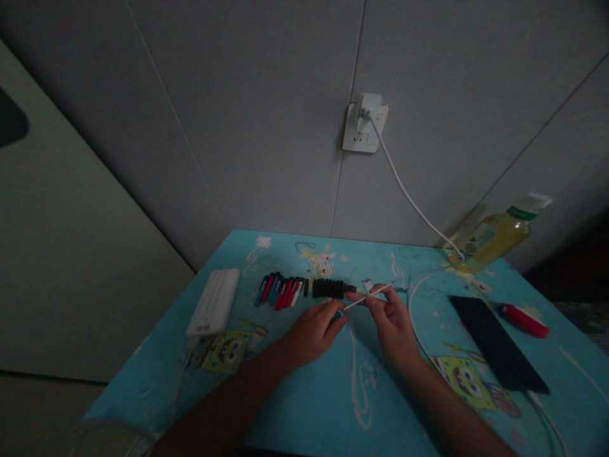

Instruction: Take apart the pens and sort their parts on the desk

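"In the head view, what does your left hand (311,333) hold?"
"Your thumb and fingers pinch a small blue piece (338,314)."
"And your right hand (394,327)?"
"Half curled, fingertips pinching a thin white rod (354,304). It slants between your hands, near the black pieces (328,289)."
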`<state>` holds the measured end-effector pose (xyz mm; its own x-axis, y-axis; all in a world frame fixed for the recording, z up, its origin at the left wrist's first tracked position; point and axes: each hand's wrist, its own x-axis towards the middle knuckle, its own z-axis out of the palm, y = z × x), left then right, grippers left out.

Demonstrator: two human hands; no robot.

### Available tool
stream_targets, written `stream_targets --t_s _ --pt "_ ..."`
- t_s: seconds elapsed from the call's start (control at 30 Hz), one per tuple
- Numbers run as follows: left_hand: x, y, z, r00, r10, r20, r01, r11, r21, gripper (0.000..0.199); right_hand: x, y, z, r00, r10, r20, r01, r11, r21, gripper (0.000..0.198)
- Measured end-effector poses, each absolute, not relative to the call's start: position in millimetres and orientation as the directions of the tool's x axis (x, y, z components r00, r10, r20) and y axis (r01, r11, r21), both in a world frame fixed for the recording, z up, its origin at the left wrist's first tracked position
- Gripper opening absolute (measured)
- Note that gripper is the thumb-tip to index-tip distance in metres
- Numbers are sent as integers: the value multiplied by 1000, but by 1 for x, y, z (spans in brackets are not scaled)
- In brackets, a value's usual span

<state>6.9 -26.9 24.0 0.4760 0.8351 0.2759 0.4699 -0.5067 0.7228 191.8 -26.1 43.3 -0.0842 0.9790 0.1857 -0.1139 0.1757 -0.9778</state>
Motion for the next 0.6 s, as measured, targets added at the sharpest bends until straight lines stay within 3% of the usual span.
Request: stream_targets --t_s 0.17,0.33,0.6 --pt "7 -28 23 492 820 291 427 -519 741 25 188 -29 39 -206 962 179 -145 151 -978 12" --pt "8 -26 24 423 845 329 388 -496 776 23 188 -25 37 -265 928 263 70 291 -954 17" --pt "6 -20 17 341 886 316 545 -460 701 20 196 -16 30 -182 948 262 160 291 -943 22"
